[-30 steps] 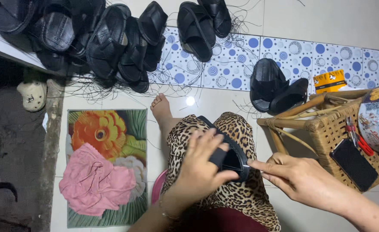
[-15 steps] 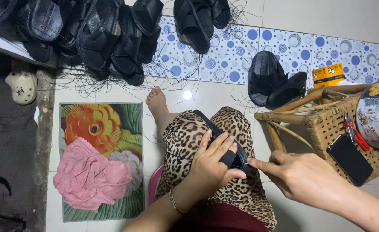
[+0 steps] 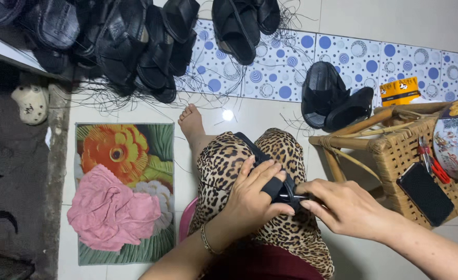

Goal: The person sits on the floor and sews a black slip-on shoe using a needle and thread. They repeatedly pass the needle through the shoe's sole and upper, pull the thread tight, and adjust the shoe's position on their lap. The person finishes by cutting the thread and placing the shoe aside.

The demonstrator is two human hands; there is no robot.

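Two hands meet over a black sandal [image 3: 270, 173] that lies across the person's lap, on the leopard-print cloth [image 3: 223, 166] of the knees. The left hand [image 3: 252, 194] lies flat and curled over the sandal, fingers spread along its upper and thumb tucked beneath, pressing it down. The right hand [image 3: 343, 205] is nearly closed, its fingertips pinched at the sandal's strap end; whether something thin is held between them cannot be told. The sandal looks light, with a flexible, rubbery sole and soft strap, likely to bend and twist under pressure, so a grip across the sole's firmer middle seems the steadier hold, while the strap would give. Just beside the right forearm stands a woven rattan stool [image 3: 395, 155]; on its seat lie a dark phone [image 3: 425, 193], red-handled scissors [image 3: 432, 162] and a printed round tin [image 3: 457, 140], whose contents are hidden. Farther out, a pair of black sandals [image 3: 332, 101] rests on the dotted tiles near a small yellow box [image 3: 400, 91], more sandals [image 3: 135, 41] are heaped above, and a pink cloth [image 3: 112, 212] lies on a flowered mat [image 3: 125, 161].
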